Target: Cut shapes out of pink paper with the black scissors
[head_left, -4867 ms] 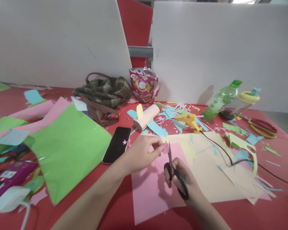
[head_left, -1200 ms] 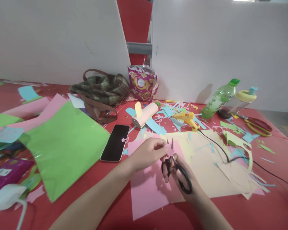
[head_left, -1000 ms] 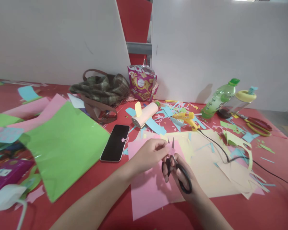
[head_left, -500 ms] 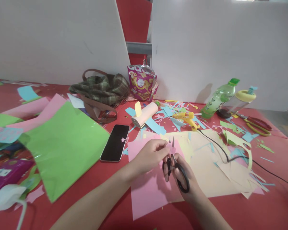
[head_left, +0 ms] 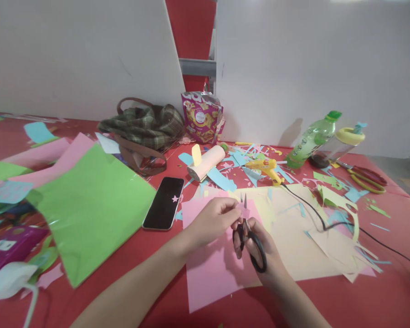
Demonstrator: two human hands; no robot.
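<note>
My left hand (head_left: 222, 214) pinches a small piece of pink paper (head_left: 245, 212) between thumb and fingers. My right hand (head_left: 259, 241) grips black-handled scissors (head_left: 258, 255), fingers through the loops and tips pointing away from me. The blades lie at the pink piece, only slightly apart. Both hands hover over a pink paper sheet (head_left: 205, 282), which overlaps a cream sheet (head_left: 297, 255). Left of them lies a black-screened phone (head_left: 160, 209) with a small pink paper star (head_left: 175, 199) on it. A paper-covered tube (head_left: 207, 163) with blue and yellow flaps lies beyond.
A yellow glue gun (head_left: 264, 168) trails its black cord (head_left: 307, 206) across the cream sheet. At the back stand a snack bag (head_left: 202, 118), a plaid bag (head_left: 146, 125) and a green bottle (head_left: 310, 141). Red-yellow scissors (head_left: 367, 177) lie far right, green paper (head_left: 95, 214) left.
The scissor handles have moved slightly closer together and up to the left, and the blades have narrowed a little. My left hand stays on the pink piece.
</note>
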